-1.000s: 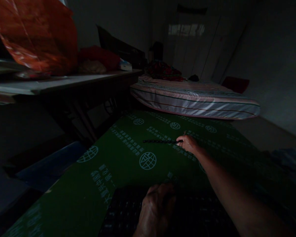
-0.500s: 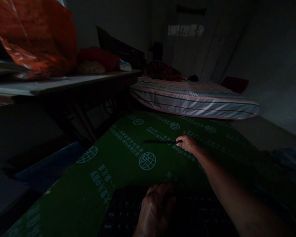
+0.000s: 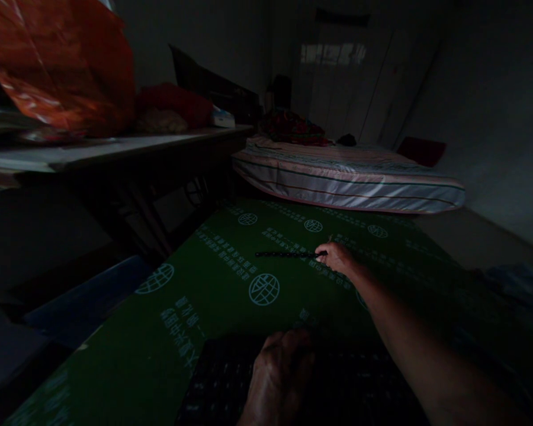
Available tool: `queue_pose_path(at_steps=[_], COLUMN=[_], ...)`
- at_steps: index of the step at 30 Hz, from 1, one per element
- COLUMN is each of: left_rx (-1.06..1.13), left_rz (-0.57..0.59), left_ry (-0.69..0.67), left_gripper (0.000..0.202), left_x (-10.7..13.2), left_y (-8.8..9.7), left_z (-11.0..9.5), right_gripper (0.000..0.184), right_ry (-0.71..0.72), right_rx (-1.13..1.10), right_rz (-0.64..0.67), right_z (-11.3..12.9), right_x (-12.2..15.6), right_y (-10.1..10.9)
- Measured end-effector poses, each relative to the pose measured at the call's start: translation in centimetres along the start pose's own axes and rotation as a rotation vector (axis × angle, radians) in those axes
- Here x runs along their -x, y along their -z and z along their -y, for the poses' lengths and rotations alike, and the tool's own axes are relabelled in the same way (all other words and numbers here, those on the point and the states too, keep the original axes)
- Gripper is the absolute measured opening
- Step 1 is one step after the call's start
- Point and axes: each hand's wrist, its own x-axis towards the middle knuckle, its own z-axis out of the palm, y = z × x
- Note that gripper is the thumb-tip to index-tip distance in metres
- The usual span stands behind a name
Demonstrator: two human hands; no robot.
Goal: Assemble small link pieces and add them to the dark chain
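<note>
A thin, dark rod [image 3: 286, 254] is seen lying nearly level across a green printed sheet [image 3: 213, 278], its right end gripped by the fingers of the right hand [image 3: 335, 258]. The sheet, marked with pale globe emblems and lines of text, is spread flat. A dark, grid-patterned mat [image 3: 222, 384] rests on the sheet's near end, pressed under the left hand [image 3: 278, 378].

Dim home bedroom: striped mattress [image 3: 346, 180] on floor, cluttered worktop [image 3: 115, 148] along wall, green printed sheet [image 3: 231, 278] spread below.
</note>
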Motion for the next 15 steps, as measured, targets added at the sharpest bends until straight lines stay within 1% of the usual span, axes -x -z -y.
queue_pose_path(at_steps=[9,15], left_rx=[0.019,0.029], left_rz=[0.010,-0.023], left_ry=[0.016,-0.008], left_gripper=[0.018,0.018], left_x=[-0.12,-0.17], left_y=[0.23,0.00], left_z=[-0.37,-0.30], right_gripper=[0.022,0.023], right_ry=[-0.021,-0.036], right_rx=[-0.027,-0.039], right_rz=[0.008,0.007], right_z=[0.15,0.10], right_x=[0.16,0.06], right_y=[0.12,-0.02])
